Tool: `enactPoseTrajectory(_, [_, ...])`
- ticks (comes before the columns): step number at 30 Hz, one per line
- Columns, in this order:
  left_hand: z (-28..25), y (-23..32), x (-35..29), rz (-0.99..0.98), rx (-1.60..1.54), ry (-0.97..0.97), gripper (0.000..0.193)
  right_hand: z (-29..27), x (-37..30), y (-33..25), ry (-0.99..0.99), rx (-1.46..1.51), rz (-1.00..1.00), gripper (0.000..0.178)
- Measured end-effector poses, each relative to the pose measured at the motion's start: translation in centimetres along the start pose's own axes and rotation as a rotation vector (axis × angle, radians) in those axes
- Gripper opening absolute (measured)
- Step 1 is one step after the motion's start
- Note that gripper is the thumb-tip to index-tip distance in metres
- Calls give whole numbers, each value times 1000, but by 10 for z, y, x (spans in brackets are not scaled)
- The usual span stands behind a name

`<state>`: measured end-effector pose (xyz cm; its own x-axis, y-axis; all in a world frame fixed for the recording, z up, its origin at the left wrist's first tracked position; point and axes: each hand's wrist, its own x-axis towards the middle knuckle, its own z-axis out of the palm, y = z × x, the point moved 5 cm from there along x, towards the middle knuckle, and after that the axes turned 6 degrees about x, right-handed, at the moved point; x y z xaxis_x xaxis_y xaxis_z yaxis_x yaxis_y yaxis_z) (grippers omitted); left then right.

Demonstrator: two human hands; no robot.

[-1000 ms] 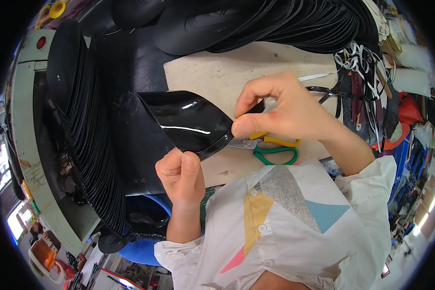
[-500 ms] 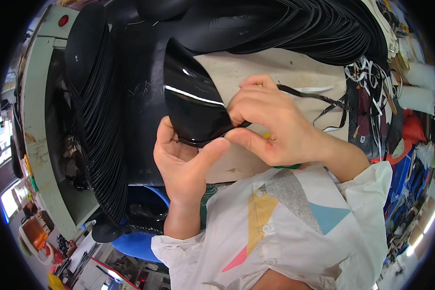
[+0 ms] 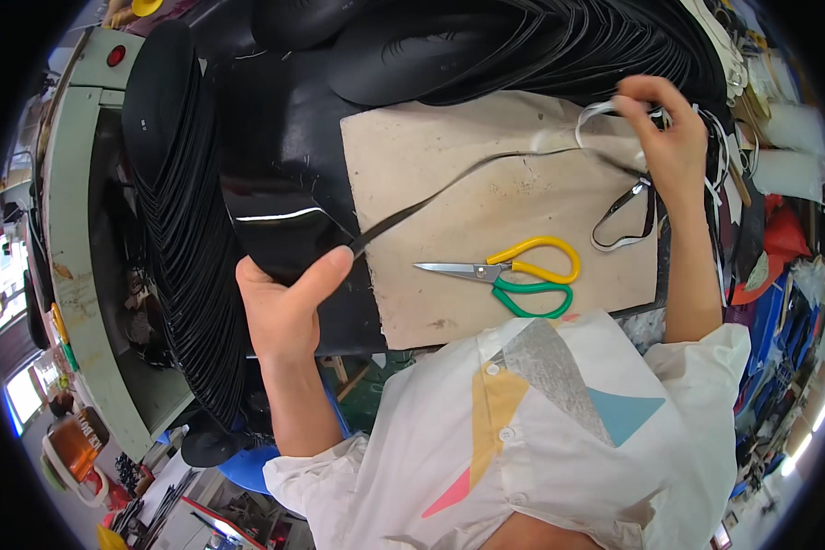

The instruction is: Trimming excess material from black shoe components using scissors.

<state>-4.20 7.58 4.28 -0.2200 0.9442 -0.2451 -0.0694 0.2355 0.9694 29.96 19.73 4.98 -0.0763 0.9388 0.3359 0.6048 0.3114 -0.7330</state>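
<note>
My left hand [image 3: 289, 307] is closed on a glossy black flexible piece [image 3: 279, 238], its thumb pressing the edge where a narrow black strip [image 3: 449, 191] meets it. The strip runs right across the beige board in a long curve, toward a white loop [image 3: 588, 119] at my right fingertips. My right hand [image 3: 664, 124] is raised at the upper right, finger and thumb bent around that white length, somewhat blurred. Scissors [image 3: 486, 271] with one yellow and one green handle lie on the board between my hands, blades pointing left and touched by neither.
The beige board [image 3: 412, 312] lies on a black work surface. Fanned stacks of black pieces stand at the left [image 3: 188, 229] and along the back [image 3: 522, 55]. A strip loop [image 3: 605, 238] lies near the board's right edge. A grey-green metal housing [image 3: 73, 247] borders the left.
My right hand has left the glossy piece and swung up and right, with the strip stretched out between the hands. My left hand has moved left with the piece, baring the scissors.
</note>
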Motion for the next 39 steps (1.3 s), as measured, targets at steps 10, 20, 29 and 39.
enactPoseTrajectory(10, [27,-20,-1,-66,-389,27,7,61,-152,-51,-699,-305,-321,27])
enactPoseTrajectory(20, [37,-31,-12,-108,-568,-38,20,74,-118,-61,-760,337,54,56])
enactPoseTrajectory(29, [44,-34,-13,-51,-503,-33,34,78,-114,-68,-579,271,-115,60])
enactPoseTrajectory(39, [49,-36,-13,-75,-529,-28,32,75,-109,-72,-464,175,-184,59])
